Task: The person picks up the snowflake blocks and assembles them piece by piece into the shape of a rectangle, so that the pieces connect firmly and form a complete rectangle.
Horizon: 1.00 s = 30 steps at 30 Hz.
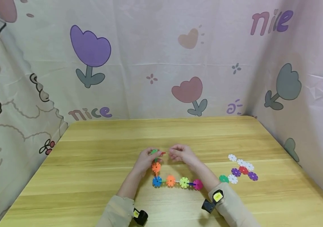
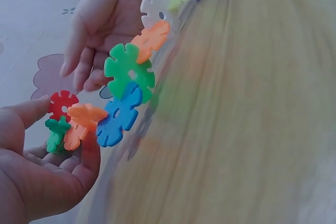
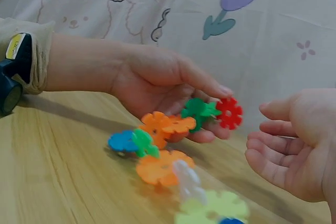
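Note:
Plastic snowflake discs are joined in an L-shaped chain on the table. My left hand [image 1: 143, 162] grips one end, its thumb on a red disc [image 3: 229, 113] fixed to a green disc [image 3: 194, 115]. An orange disc [image 1: 156, 167] leads from there down to a blue disc [image 1: 157, 181] at the corner. Along the other leg run an orange disc [image 1: 170, 181], a yellow-green disc [image 1: 184, 182] and a pink disc [image 1: 197, 184], with smaller-looking edge-on discs between. My right hand [image 1: 185, 154] is just right of the red disc, fingers loosely bent, holding nothing.
Loose discs lie to the right on the wooden table [image 1: 93, 142]: several white discs [image 1: 232, 157], purple discs [image 1: 253, 176], a red disc [image 1: 243, 170] and a green disc [image 1: 223, 178]. A printed curtain [image 1: 138, 41] stands behind the table and at its sides.

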Each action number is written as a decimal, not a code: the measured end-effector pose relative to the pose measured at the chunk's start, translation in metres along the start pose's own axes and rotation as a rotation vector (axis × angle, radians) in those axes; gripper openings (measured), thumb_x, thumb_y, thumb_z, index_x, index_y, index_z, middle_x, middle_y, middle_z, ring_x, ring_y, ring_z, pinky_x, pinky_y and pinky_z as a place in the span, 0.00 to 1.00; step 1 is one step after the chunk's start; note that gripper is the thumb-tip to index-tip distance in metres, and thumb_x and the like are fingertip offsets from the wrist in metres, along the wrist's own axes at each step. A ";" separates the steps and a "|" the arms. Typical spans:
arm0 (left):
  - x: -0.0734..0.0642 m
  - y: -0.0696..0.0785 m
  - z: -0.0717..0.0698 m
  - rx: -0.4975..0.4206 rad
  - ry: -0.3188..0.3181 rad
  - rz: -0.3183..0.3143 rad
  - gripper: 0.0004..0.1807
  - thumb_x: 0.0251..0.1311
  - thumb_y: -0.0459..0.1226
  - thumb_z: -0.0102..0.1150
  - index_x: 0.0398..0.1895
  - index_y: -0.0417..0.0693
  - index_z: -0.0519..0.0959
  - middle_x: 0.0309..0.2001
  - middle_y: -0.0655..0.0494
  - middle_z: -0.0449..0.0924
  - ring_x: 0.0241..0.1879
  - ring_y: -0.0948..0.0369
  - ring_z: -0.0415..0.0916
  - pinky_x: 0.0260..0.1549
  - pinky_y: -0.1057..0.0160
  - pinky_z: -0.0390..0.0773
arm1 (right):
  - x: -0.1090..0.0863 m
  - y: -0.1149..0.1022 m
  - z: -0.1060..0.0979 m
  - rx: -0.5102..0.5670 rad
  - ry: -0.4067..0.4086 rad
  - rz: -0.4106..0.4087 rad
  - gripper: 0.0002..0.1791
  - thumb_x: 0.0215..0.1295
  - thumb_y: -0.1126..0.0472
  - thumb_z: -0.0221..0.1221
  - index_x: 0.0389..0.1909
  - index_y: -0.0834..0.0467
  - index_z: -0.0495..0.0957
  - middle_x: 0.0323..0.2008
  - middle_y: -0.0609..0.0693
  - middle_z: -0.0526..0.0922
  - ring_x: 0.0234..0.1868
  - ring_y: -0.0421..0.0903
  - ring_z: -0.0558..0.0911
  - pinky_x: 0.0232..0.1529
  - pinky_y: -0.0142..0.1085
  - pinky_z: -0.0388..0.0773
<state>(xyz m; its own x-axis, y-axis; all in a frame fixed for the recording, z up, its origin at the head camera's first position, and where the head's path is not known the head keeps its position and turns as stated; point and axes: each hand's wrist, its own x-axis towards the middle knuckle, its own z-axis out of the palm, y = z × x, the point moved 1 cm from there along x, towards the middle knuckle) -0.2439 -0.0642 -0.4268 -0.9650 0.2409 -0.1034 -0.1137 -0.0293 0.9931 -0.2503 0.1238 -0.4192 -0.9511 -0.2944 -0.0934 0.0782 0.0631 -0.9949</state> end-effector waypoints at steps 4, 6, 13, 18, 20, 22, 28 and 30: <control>0.000 0.000 0.000 -0.016 -0.005 0.012 0.15 0.63 0.36 0.55 0.46 0.32 0.71 0.42 0.36 0.77 0.30 0.55 0.80 0.31 0.66 0.78 | -0.009 0.001 -0.018 -0.018 0.021 -0.004 0.21 0.63 0.64 0.56 0.50 0.77 0.68 0.39 0.64 0.79 0.37 0.50 0.80 0.40 0.39 0.79; -0.001 -0.001 0.000 -0.026 -0.009 0.009 0.15 0.63 0.36 0.55 0.46 0.32 0.71 0.42 0.36 0.76 0.29 0.56 0.80 0.30 0.67 0.77 | -0.016 0.002 -0.029 -0.030 0.036 -0.008 0.21 0.64 0.64 0.56 0.50 0.77 0.67 0.41 0.67 0.78 0.38 0.51 0.79 0.41 0.39 0.78; -0.002 -0.002 -0.002 -0.032 -0.031 0.009 0.16 0.64 0.37 0.54 0.47 0.32 0.71 0.42 0.36 0.76 0.28 0.59 0.79 0.28 0.67 0.76 | -0.042 0.004 -0.075 -0.117 0.153 -0.001 0.23 0.65 0.62 0.55 0.54 0.75 0.66 0.46 0.69 0.76 0.43 0.55 0.79 0.43 0.39 0.78; -0.002 -0.002 -0.002 -0.033 -0.027 -0.001 0.16 0.64 0.36 0.54 0.48 0.32 0.70 0.40 0.38 0.76 0.28 0.59 0.79 0.28 0.67 0.76 | -0.065 0.003 -0.110 -0.192 0.262 -0.006 0.26 0.65 0.59 0.56 0.56 0.75 0.65 0.48 0.68 0.75 0.43 0.54 0.79 0.43 0.38 0.78; -0.002 -0.002 -0.002 -0.028 -0.030 -0.001 0.16 0.64 0.36 0.53 0.49 0.31 0.70 0.40 0.38 0.77 0.29 0.59 0.80 0.28 0.67 0.76 | -0.073 0.003 -0.124 -0.235 0.307 0.002 0.27 0.65 0.58 0.56 0.56 0.74 0.65 0.48 0.65 0.76 0.43 0.52 0.79 0.43 0.38 0.78; -0.003 -0.002 -0.002 -0.028 -0.030 -0.003 0.16 0.64 0.36 0.54 0.49 0.31 0.70 0.40 0.38 0.77 0.29 0.59 0.80 0.27 0.68 0.76 | -0.082 0.003 -0.139 -0.283 0.347 0.013 0.28 0.65 0.56 0.57 0.57 0.73 0.65 0.47 0.62 0.76 0.42 0.50 0.78 0.42 0.37 0.77; -0.002 -0.003 -0.002 -0.028 -0.035 -0.005 0.17 0.64 0.37 0.54 0.49 0.32 0.70 0.40 0.37 0.77 0.29 0.59 0.79 0.25 0.69 0.74 | -0.099 0.008 -0.175 -0.484 0.422 0.030 0.30 0.65 0.52 0.57 0.57 0.72 0.66 0.44 0.59 0.78 0.39 0.39 0.76 0.38 0.29 0.75; -0.002 -0.003 -0.002 -0.024 -0.036 -0.005 0.17 0.64 0.37 0.54 0.49 0.32 0.71 0.41 0.37 0.77 0.29 0.60 0.79 0.25 0.69 0.74 | -0.103 0.012 -0.184 -0.548 0.426 0.031 0.29 0.65 0.54 0.56 0.56 0.73 0.66 0.45 0.62 0.78 0.37 0.38 0.75 0.34 0.28 0.74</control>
<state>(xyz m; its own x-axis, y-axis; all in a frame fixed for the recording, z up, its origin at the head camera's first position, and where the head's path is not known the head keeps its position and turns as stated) -0.2423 -0.0667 -0.4299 -0.9555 0.2754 -0.1056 -0.1243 -0.0514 0.9909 -0.2062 0.3306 -0.4143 -0.9940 0.1088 0.0126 0.0521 0.5707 -0.8195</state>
